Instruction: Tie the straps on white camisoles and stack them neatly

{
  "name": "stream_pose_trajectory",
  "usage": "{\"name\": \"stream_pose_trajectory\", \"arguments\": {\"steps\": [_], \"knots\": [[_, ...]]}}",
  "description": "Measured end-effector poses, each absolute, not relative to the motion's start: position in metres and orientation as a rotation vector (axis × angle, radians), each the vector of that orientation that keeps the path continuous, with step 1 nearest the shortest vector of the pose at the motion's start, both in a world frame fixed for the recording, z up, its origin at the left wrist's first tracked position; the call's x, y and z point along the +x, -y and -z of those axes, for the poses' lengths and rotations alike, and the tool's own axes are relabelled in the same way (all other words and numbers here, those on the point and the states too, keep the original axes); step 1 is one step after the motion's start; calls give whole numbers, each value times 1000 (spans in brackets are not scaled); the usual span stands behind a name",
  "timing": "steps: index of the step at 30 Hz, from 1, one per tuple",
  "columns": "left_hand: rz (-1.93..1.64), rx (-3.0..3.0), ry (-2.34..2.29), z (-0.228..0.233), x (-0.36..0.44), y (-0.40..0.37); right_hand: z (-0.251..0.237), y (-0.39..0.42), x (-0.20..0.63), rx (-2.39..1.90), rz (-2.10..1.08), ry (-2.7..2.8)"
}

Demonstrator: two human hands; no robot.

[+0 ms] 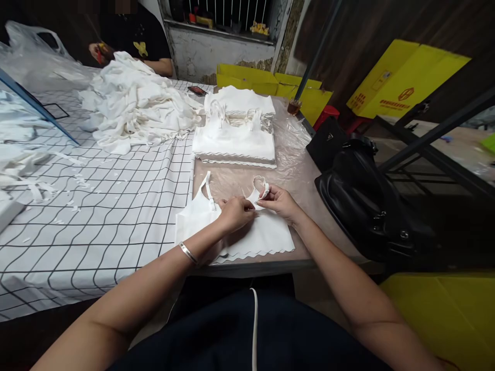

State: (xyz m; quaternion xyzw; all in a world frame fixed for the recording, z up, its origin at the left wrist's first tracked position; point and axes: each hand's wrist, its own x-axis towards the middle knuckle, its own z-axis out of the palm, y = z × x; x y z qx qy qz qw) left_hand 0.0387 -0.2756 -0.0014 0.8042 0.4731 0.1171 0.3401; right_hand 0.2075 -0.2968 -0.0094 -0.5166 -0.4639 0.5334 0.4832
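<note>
A white camisole (266, 234) with thin adjustable straps and a wavy hem lies flat at the table's front edge. My right hand (281, 203) pinches its right strap (261, 181) near the point where it joins the top. Close beside it, my left hand (236, 214) lies over the neckline, its fingers closed at the fabric's edge by the same strap. What sits between those fingertips is too small to make out. The left strap (209, 186) stands up loose in a loop. Just beyond is a neat stack of similar white camisoles (235, 139).
A loose heap of white garments (135, 108) covers the back left of the checked tablecloth (127, 216). Black bags (359, 201) sit along the right edge. A co-worker (135, 38) sits across the table. Yellow boxes (402, 82) and a metal post (319, 49) stand at the right.
</note>
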Motion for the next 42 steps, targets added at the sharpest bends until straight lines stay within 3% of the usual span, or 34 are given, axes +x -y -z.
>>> {"name": "stream_pose_trajectory", "arguments": {"steps": [20, 27, 30, 35, 38, 42], "knots": [[-432, 1965, -1207, 8, 39, 277, 20, 303, 202, -1249, -1162, 1319], [-422, 1957, -1231, 8, 40, 275, 11, 305, 210, -1380, -972, 1571], [-391, 2171, -1236, 7, 38, 283, 8, 307, 213, -1458, -1096, 1555], [-488, 2776, -995, 16, 20, 323, -1, 287, 217, -1292, -1515, 1039], [-293, 2873, -675, 28, 5, 345, -10, 249, 223, -1298, -1543, 841], [-182, 2847, -603, 37, -3, 353, -16, 196, 221, -1557, -1456, 843]]}}
